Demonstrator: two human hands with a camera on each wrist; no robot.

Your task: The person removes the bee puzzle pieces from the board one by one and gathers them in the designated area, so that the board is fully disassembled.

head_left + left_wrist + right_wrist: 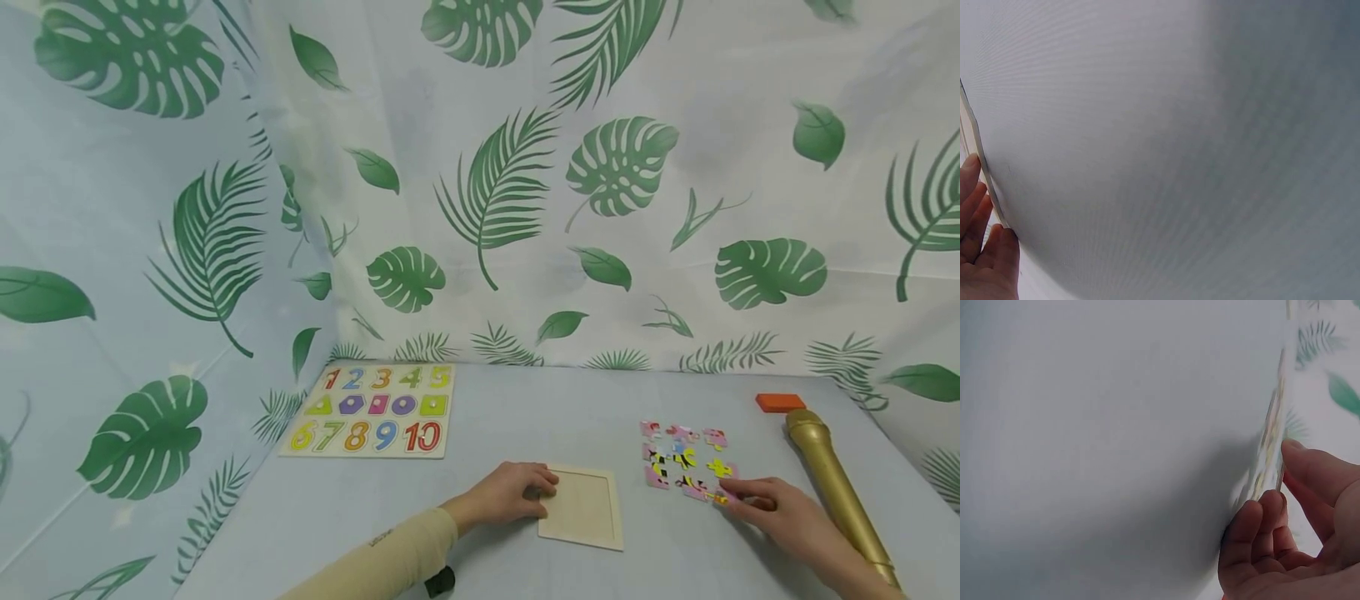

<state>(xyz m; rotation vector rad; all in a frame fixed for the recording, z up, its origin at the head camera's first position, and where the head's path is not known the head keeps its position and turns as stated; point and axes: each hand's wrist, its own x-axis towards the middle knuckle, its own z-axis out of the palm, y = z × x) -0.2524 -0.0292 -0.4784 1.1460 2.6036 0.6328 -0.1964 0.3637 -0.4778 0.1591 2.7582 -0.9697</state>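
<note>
My left hand [510,493] grips the left edge of a square pale wooden puzzle tray [579,508], which has a raised rim and lies flat on the table. In the left wrist view, fingertips [1007,240] meet the tray's thin edge [979,140]. To the right of the tray, several pink jigsaw pieces [684,457] lie in loose rows with small gaps and show a yellow and black picture. The thumb and fingers of my right hand [783,512] pinch the lower right jigsaw piece [722,498]. The right wrist view shows the pieces [1269,447] only edge-on.
A number and shape peg board [371,410] lies at the back left. On the right are a gold microphone [836,487] and an orange block [780,403]. A small black object [440,581] is beside my left forearm. Leaf-printed cloth [525,208] hangs behind the table.
</note>
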